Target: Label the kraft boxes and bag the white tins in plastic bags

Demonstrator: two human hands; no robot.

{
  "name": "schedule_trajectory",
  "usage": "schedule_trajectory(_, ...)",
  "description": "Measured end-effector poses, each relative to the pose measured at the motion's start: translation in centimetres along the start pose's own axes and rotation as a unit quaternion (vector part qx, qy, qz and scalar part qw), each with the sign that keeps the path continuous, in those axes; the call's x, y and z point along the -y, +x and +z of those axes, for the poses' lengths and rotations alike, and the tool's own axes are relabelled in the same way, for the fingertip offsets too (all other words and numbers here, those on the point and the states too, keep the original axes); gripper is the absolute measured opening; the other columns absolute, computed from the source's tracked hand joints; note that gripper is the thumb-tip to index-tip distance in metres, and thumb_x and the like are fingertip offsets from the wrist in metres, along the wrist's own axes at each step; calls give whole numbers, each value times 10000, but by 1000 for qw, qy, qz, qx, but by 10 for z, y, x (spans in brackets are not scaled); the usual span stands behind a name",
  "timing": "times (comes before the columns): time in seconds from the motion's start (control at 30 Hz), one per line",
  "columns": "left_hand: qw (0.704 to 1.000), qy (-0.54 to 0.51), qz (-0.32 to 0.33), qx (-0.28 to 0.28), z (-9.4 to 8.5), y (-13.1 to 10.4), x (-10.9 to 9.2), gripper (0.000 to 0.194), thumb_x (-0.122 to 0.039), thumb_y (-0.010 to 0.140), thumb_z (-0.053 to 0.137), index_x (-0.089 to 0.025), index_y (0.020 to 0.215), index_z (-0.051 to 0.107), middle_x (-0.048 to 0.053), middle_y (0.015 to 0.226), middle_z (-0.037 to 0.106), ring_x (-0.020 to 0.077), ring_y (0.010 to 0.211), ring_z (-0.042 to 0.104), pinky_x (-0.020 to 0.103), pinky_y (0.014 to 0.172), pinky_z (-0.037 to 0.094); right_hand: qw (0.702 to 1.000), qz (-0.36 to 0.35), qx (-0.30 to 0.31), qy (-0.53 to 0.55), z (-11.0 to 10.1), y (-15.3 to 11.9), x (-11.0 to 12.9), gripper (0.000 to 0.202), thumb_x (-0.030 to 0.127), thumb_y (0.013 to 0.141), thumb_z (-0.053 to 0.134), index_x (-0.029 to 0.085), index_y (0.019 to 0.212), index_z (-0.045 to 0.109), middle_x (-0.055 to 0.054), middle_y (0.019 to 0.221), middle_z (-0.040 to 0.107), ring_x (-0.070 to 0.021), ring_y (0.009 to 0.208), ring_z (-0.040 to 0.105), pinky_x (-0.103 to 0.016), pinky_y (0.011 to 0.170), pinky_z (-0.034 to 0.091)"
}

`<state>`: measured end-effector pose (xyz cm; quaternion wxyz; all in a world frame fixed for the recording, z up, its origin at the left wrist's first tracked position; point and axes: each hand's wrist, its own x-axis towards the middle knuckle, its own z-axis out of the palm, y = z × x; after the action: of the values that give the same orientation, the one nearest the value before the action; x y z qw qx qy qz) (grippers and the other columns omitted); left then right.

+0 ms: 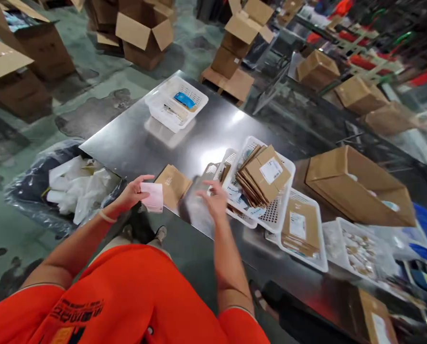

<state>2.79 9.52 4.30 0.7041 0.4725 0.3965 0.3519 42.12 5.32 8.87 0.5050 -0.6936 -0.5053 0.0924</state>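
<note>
My left hand [134,193] pinches a small pink paper slip [152,197] just off the table's front edge. Beside the slip, a flat brown cardboard envelope [173,184] lies on the steel table [127,138]. My right hand [215,199] hovers over the table to the right of that envelope, fingers apart and nothing in them. Close to its right, a white perforated basket [287,177] holds a stack of brown envelopes [267,174] with a white label on top. This basket sits partly over another white basket [251,222].
At the table's far end stands a white basket [177,126] with a blue packet [184,100]. A plastic-lined bin [27,191] with white film is at left. Right are a basket of labelled envelopes [321,248] and an open carton [360,191]. Cartons [145,50] stand behind.
</note>
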Motion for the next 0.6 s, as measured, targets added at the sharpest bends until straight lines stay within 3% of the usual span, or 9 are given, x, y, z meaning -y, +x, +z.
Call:
schedule_trajectory(0.03,1000,-18,4,-11,0,-2,-1,742,-258,686,951,-191,1400,762,-8,827,780,156,704,669,251,689,543,990,10,127,69,38,-31,11,443,523,793,919,192,1078,842,-146,1134,832,-306,1087,758,-455,913,640)
schedule_trajectory(0.07,999,-33,5,-26,-2,-3,-2,698,-271,680,969,-178,1349,793,10,842,795,159,707,673,257,688,543,957,23,258,132,75,-63,21,451,493,720,961,212,1053,845,-116,1113,838,-301,1055,754,-424,869,628)
schedule_trajectory(0.1,998,-44,3,-48,-5,-4,-2,650,-285,669,986,-162,1286,821,25,857,807,160,709,673,261,682,537,918,45,352,178,109,-93,29,439,449,684,975,228,1037,839,-82,1076,836,-285,1007,745,-397,834,611)
schedule_trajectory(0.13,996,-54,-2,-76,-10,-3,-1,610,-291,653,1000,-146,1223,839,35,869,813,157,706,669,261,673,527,891,76,397,206,137,-119,35,345,410,703,944,238,974,821,-42,966,816,-254,910,721,-373,794,585)
schedule_trajectory(0.23,974,-97,-48,-200,-30,0,7,546,-257,605,1022,-125,1095,821,23,823,788,139,678,642,252,647,504,873,157,389,247,186,-167,41,162,360,790,819,256,881,736,39,710,662,-191,699,600,-330,706,514)
schedule_trajectory(0.33,946,-135,-98,-279,-42,-5,25,565,-360,699,997,-140,1158,752,-1,758,743,158,668,659,280,664,542,872,198,342,289,198,-181,37,350,344,800,808,276,1133,723,74,724,618,-175,657,571,-306,672,505)
schedule_trajectory(0.4,950,-143,-112,-255,-39,-17,40,685,-522,779,947,-165,1313,709,-14,748,735,191,673,689,317,674,569,872,211,325,300,202,-184,34,396,359,792,814,277,1166,715,81,720,597,-170,635,556,-297,646,499)
schedule_trajectory(0.47,966,-124,-109,-198,-31,-32,55,805,-546,710,989,-191,1375,708,-10,799,772,204,713,719,327,711,582,872,222,321,295,207,-187,34,326,386,779,804,269,1077,740,76,699,590,-169,623,546,-295,626,489)
schedule_trajectory(0.6,983,-39,-110,-141,-21,-47,76,669,-363,454,1063,-149,1048,841,67,911,846,226,806,749,339,808,585,881,241,311,263,214,-196,30,239,434,763,796,262,928,786,40,711,686,-190,650,606,-311,637,513)
